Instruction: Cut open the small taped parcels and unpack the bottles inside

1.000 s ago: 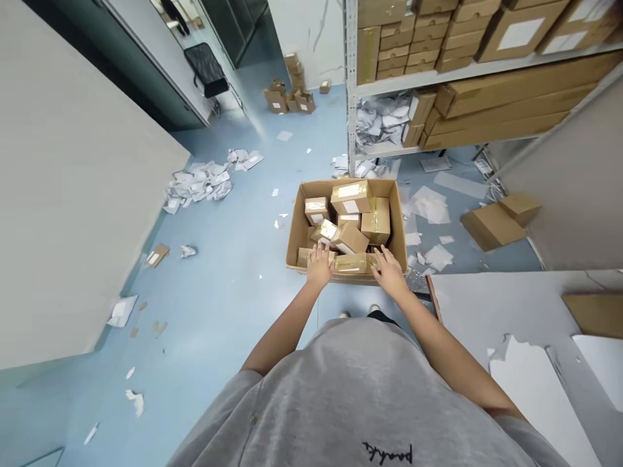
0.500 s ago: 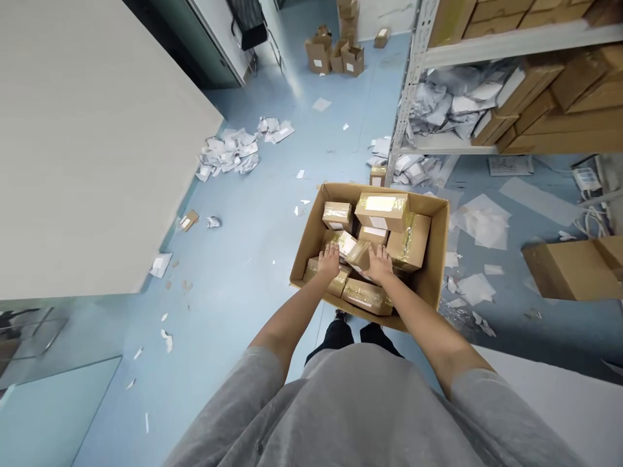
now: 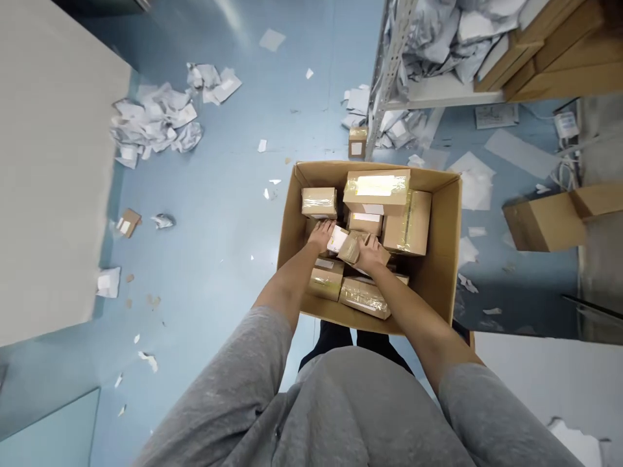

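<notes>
My two bare hands reach over the rim of a large brown carton (image 3: 444, 250) in front of my legs, and both are down among the boxes inside. My right hand (image 3: 370, 254) is the nearer one — it lies directly on a small taped parcel (image 3: 349, 248) in the middle of the carton, fingers bent over its upper side. Whether they are clamped on it or merely resting, I cannot tell. From those fingers most of the visible parcel runs to the left, its long axis slanting from upper left to lower right, so that its left end points toward my other hand. My left hand (image 3: 321, 237) has its fingers stretched forward beside a white label (image 3: 337, 238) at that end; their tips are too small to show whether they grasp anything.

The parcel is plain brown cardboard, tilted rather than flat, with shiny clear tape catching the light across its top. I cannot tell whether the white label belongs to it or to another piece just beside it. Around it sit more brown boxes: a wide labelled box (image 3: 377, 200) at the far wall, a tall taped box (image 3: 407, 224) to the right, and a pair — a squarish box (image 3: 325, 282) and a longer box (image 3: 365, 297) — along the side nearest me.
</notes>
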Tool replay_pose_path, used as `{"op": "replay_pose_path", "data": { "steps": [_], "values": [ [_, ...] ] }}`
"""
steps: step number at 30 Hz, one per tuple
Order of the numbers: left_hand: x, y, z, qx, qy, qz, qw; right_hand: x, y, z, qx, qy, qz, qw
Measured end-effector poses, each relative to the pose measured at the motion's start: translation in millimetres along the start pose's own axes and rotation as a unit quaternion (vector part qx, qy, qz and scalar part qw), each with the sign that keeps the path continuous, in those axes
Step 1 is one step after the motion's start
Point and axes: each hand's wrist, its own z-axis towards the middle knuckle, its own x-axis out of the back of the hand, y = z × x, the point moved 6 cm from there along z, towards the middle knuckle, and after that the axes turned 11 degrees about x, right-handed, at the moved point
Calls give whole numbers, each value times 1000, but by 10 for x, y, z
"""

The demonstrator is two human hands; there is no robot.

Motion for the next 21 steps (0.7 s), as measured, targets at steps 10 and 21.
{"op": "replay_pose_path", "data": {
  "steps": [10,21],
  "values": [
    [894,802,-1148,-175,98,-5,980,832,-79,-1494,52,194,95,975],
    [1522,3094,-2426,-490,114,81,860,1117,331,-4348,-33,427,105,898]
  ]
}}
